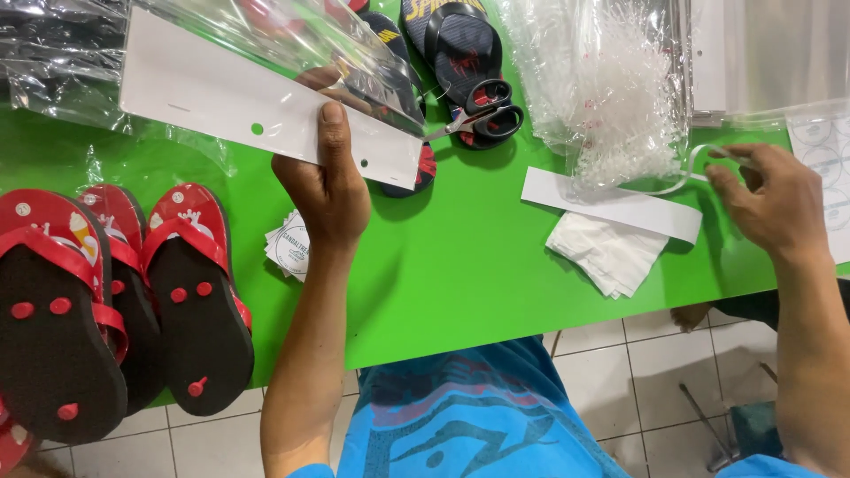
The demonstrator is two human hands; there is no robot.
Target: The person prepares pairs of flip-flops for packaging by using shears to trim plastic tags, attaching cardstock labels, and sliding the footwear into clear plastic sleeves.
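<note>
On the green table (pixel 460 265), I see my left hand (pixel 329 190) clamped on a white-carded clear bag (pixel 266 88) holding dark sandals; beside it, my right hand (pixel 766 199) pinches a sticker strip (pixel 686 173).

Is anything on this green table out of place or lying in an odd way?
Mostly no. The red sandals lie soles up, overhanging the table edge. The scissors rest on a dark sandal. The left hand holds a clear bag; the right hand pulls a strip.
</note>
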